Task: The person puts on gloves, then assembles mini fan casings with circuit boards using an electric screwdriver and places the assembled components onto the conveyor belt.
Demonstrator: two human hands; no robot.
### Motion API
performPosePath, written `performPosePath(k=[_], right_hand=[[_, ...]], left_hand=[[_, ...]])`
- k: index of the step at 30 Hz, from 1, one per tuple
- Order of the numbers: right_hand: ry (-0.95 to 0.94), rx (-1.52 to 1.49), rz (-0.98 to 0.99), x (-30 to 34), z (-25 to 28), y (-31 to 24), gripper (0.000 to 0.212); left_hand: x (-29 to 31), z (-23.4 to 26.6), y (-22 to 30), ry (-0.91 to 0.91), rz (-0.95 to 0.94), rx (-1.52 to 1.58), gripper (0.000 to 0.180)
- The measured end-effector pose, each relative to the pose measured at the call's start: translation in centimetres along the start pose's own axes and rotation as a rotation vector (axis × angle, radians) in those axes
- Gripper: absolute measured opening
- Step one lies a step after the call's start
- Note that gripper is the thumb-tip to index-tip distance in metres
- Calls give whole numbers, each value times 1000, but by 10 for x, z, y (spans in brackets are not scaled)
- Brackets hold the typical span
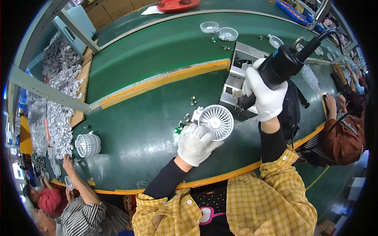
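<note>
My left hand point(195, 146), in a white glove, holds a round white slatted fan housing point(216, 122) low over the green bench, fingers at its lower left edge. Small green circuit boards point(179, 129) with wires lie by my fingertips, beside the housing's short neck. Wrapped round a black electric screwdriver point(275, 67), my gloved right hand point(264, 94) is closed. The screwdriver slants down to the left, its lower end at a metal screw feeder box point(233, 84); the very tip is hard to make out.
Stacked white fan housings point(88, 145) stand at the left. More housings point(228, 34) and small boards sit on the far green belt point(157, 55), behind a yellow-edged ledge point(165, 80). White parts are heaped point(59, 94) far left. Other people work at both sides.
</note>
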State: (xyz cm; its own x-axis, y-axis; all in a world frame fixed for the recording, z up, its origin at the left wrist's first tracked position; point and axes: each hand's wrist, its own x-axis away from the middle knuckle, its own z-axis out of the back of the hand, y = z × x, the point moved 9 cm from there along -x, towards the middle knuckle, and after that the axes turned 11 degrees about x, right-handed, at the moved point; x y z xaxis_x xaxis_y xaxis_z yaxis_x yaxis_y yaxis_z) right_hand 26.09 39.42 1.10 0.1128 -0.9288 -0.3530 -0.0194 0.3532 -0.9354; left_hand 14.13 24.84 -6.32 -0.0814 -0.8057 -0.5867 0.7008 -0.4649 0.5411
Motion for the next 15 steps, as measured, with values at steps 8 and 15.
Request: performPosePath(k=[8, 15], right_hand=[[-150, -91, 84, 29, -13, -48, 17], [-296, -51, 133, 52, -56, -41, 31]], left_hand=[[-2, 3, -1, 26, -6, 15, 24], [-3, 3, 0, 61, -66, 74, 23]])
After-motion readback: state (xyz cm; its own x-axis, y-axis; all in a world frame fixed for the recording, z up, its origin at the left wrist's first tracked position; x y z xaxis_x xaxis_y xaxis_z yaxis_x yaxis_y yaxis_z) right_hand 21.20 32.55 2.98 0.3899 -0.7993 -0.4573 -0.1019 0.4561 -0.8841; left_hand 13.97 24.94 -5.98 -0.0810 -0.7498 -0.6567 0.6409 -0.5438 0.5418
